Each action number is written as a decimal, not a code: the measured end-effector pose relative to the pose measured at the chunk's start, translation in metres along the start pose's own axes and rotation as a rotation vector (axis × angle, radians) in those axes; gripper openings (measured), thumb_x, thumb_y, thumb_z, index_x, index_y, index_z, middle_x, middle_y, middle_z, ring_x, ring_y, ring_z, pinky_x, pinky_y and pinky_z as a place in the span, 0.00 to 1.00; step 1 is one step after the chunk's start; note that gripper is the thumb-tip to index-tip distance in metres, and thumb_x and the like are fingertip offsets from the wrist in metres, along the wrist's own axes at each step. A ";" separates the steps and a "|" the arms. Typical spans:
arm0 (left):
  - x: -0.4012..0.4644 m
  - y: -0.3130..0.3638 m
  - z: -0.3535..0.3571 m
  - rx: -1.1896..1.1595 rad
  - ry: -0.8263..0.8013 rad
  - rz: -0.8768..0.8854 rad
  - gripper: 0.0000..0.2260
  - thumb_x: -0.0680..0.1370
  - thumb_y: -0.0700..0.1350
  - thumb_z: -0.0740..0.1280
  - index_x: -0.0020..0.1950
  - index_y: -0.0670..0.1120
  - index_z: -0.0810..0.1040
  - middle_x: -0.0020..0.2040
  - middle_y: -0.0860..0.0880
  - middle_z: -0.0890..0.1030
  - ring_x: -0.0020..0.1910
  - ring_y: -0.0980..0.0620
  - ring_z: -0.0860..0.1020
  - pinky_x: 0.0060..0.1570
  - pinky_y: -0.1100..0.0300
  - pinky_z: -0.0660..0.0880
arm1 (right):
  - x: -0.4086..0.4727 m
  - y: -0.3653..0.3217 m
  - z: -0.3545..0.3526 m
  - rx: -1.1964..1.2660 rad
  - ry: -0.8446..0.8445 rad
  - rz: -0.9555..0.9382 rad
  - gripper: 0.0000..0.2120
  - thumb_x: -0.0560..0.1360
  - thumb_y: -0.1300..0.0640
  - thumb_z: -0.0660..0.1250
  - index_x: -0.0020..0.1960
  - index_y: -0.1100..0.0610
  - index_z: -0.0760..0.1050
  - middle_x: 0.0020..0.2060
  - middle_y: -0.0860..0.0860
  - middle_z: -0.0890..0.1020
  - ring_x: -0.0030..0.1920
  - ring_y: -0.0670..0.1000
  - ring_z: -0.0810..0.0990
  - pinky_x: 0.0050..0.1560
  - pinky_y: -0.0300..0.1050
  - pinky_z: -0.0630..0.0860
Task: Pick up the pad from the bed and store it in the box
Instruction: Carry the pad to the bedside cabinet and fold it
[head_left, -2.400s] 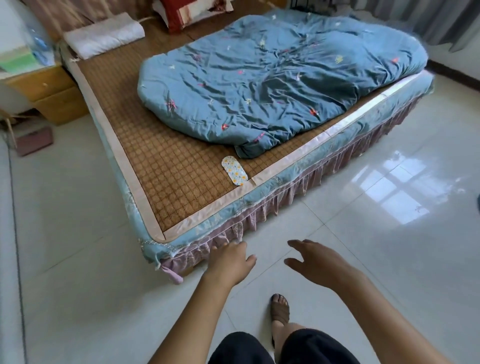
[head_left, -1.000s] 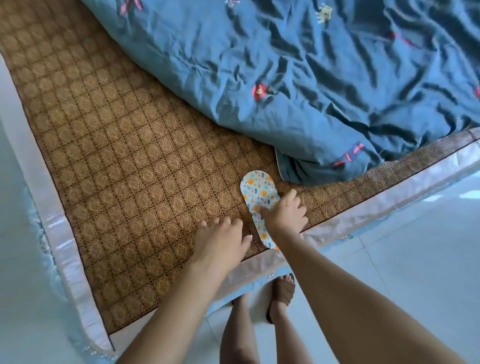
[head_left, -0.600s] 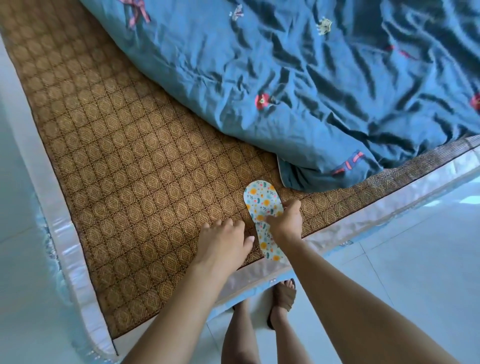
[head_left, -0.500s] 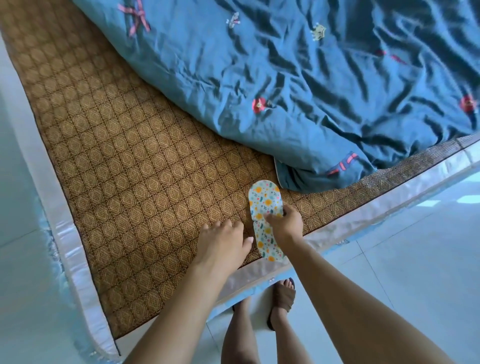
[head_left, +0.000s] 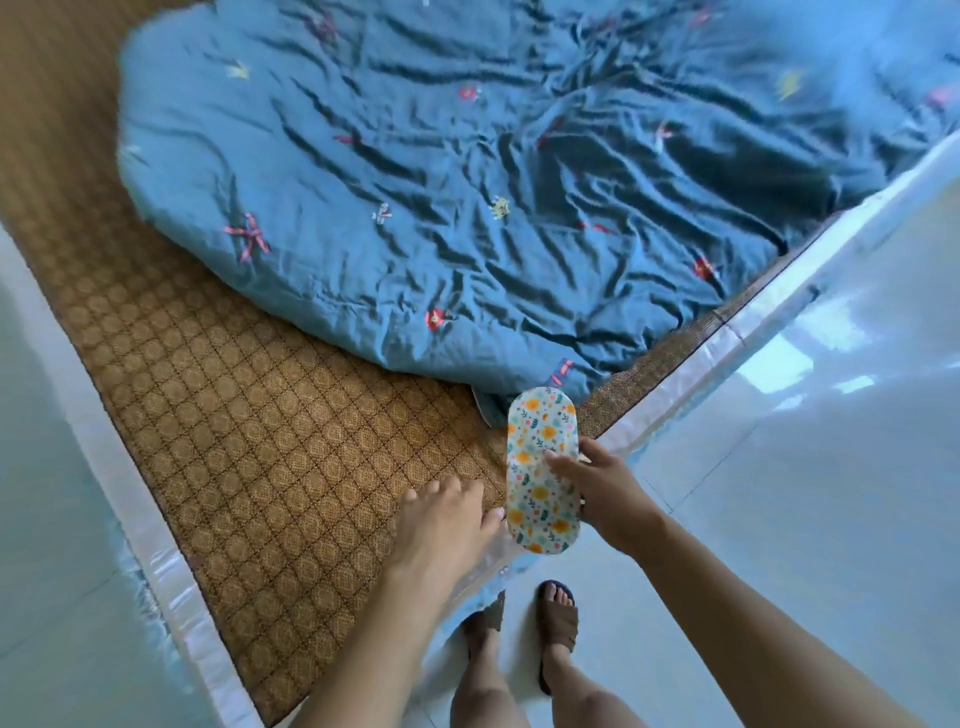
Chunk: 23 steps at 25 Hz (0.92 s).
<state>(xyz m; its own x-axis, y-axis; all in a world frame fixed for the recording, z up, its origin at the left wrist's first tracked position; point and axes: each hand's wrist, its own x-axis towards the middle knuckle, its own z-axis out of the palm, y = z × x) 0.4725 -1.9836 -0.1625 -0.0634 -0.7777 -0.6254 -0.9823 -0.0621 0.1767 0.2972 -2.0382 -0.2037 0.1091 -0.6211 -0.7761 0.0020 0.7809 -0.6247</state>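
Observation:
The pad (head_left: 540, 467) is a long oval with a white floral print of orange and yellow flowers. My right hand (head_left: 605, 491) grips it at its right edge, thumb across the front, and holds it lifted above the bed's front corner. My left hand (head_left: 447, 525) rests with fingers spread on the woven mat (head_left: 249, 441) near the bed's edge, just left of the pad and holding nothing. No box is in view.
A rumpled blue quilt (head_left: 493, 182) covers most of the bed behind the pad. The bed's pale satin border (head_left: 156, 540) runs along the left and right edges. Glossy tiled floor (head_left: 831, 493) lies to the right. My sandalled feet (head_left: 556, 618) stand at the corner.
My right hand has closed on the pad and lifted it off the mat toward me. The view has pulled back from the bed. My left hand stays on the mat.

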 end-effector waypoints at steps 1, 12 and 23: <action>-0.007 0.009 -0.009 0.017 0.007 0.026 0.21 0.80 0.57 0.52 0.66 0.46 0.68 0.65 0.44 0.75 0.63 0.46 0.72 0.63 0.46 0.67 | -0.016 -0.007 -0.010 0.038 0.001 0.010 0.07 0.74 0.60 0.68 0.53 0.54 0.76 0.50 0.54 0.83 0.48 0.53 0.83 0.46 0.54 0.80; -0.042 0.185 -0.086 0.242 0.104 0.408 0.19 0.79 0.58 0.52 0.62 0.48 0.69 0.58 0.44 0.77 0.58 0.43 0.74 0.56 0.48 0.68 | -0.154 -0.057 -0.170 0.343 0.144 -0.265 0.13 0.72 0.69 0.68 0.54 0.58 0.76 0.44 0.53 0.86 0.44 0.53 0.86 0.36 0.46 0.82; 0.029 0.442 -0.120 0.360 0.157 0.508 0.19 0.79 0.58 0.52 0.63 0.49 0.69 0.61 0.46 0.77 0.60 0.46 0.73 0.57 0.50 0.67 | -0.173 -0.114 -0.417 0.465 0.247 -0.351 0.14 0.71 0.69 0.69 0.55 0.58 0.77 0.49 0.56 0.85 0.47 0.56 0.85 0.41 0.52 0.83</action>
<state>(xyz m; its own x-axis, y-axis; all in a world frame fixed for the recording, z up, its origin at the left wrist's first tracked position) 0.0582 -2.1085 -0.0108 -0.5371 -0.7385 -0.4076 -0.8357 0.5314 0.1384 -0.1363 -2.0478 -0.0345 -0.2089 -0.7990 -0.5638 0.4337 0.4411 -0.7857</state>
